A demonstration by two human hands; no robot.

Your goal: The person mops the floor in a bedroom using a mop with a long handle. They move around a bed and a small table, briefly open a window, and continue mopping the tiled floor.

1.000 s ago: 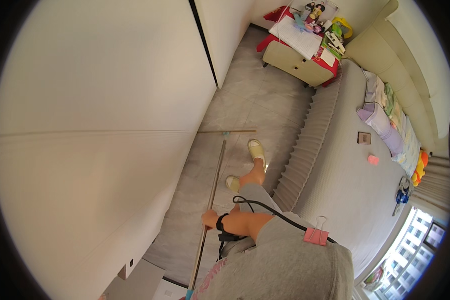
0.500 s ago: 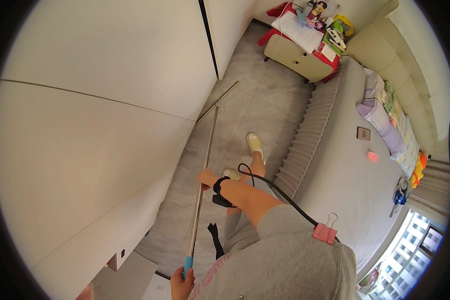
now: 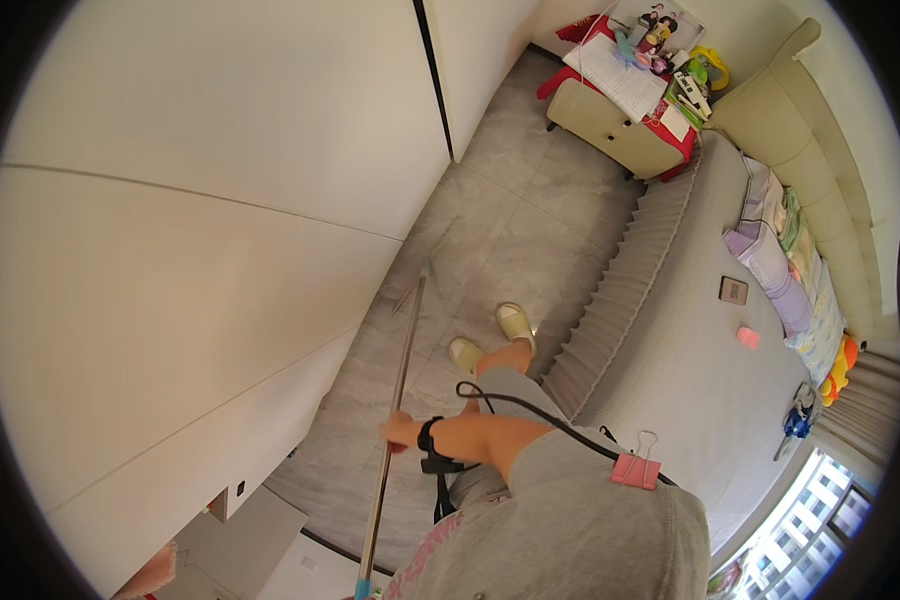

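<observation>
Grey tile floor (image 3: 530,215) runs from near to far between a long white wardrobe wall (image 3: 190,200) on the left and a bed (image 3: 690,360) with a grey pleated skirt on the right. Far end: a beige cabinet (image 3: 610,125) with a red cloth and a cluttered top. On the bed: pillows along the right edge, a small brown square item and a pink one, well apart from the hands. Window at near right.

Versus half a second ago: the view has swung, the wardrobe's dark seam now sits further right, and the cabinet reads larger. The pole's far end is now down on the floor close to the wardrobe base, nearer the feet than before, when it reached toward the far corner. The hand has slid to about mid-pole.

Right hand (image 3: 398,432) is on the pole (image 3: 398,400), fingers closed around the shaft, black wrist strap just behind it and a black cable trailing back over the forearm to the grey shirt, where a pink binder clip (image 3: 635,468) hangs. The pole is thin, metal-coloured, tilted, running from the near edge of the view, where a blue grip end (image 3: 363,588) shows, up to its tip on the tiles left of the slippers (image 3: 515,322).

Left hand: only a sliver of something pinkish at the near-left rim; can't tell if that's it, and can't tell its fingers. Both slippers are flat on the floor, beside the bed skirt.
</observation>
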